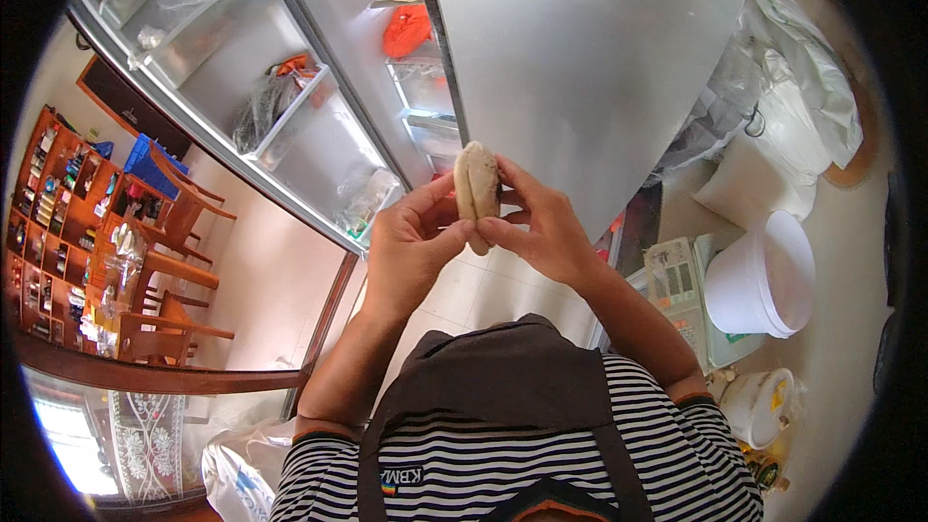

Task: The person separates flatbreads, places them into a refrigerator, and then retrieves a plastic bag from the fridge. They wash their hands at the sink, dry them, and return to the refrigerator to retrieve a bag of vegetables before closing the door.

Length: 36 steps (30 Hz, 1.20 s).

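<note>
A pale beige, oblong item (475,181) with a lengthwise groove is held upright before my chest. Dark specks and a blackish patch mark its right side; it looks like food, but its exact kind cannot be told. The fingers of my left hand (406,246) grip its left side. My right hand (544,228) holds the other side, with both thumbs meeting near the lower end. Just beyond the hands stands an open refrigerator, its inner compartment (417,94) partly hidden by a grey door panel (580,65).
At left, the open door's bins (290,112) hold plastic bags (261,105). A red bag (407,30) lies inside the refrigerator. To the right are a weighing scale (670,283), a white bucket (736,283) and large bags (783,138). Wooden chairs (174,214) stand farther left.
</note>
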### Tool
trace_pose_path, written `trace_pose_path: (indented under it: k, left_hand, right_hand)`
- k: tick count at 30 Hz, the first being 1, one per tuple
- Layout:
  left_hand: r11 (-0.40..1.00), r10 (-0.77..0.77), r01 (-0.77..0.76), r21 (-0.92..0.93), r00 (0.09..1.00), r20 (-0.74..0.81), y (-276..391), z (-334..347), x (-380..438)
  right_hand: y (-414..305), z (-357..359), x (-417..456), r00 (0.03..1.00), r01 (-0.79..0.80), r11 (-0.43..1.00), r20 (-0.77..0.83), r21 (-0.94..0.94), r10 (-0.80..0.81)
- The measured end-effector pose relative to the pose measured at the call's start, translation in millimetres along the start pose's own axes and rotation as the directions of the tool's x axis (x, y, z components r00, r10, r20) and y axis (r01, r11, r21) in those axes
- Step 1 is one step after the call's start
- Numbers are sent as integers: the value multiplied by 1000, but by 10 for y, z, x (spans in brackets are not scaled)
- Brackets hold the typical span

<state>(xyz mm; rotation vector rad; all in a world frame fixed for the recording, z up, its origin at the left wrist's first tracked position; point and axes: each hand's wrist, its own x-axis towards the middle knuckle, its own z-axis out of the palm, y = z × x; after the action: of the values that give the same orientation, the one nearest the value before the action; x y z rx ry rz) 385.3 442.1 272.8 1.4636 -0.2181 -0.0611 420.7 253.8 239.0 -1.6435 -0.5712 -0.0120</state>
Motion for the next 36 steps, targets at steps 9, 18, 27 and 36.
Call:
trace_pose_path:
  k: [9,18,27,36]
  left_hand:
    - [1000,14,-13,9,999,-34,-59,26,8]
    - [997,19,-16,70,999,-42,-81,76,29]
    - [994,40,-32,107,996,-79,-230,144,83]
    - [965,81,-53,256,992,-97,-181,241,175]
  right_hand:
    - [-42,21,-75,976,150,837,-57,-527,-211]
    - [122,-20,-99,963,256,863,36,-435,-267]
    - [-189,-21,-54,994,94,888,-12,-449,-111]
    - [30,136,-37,962,168,798,-79,-579,-260]
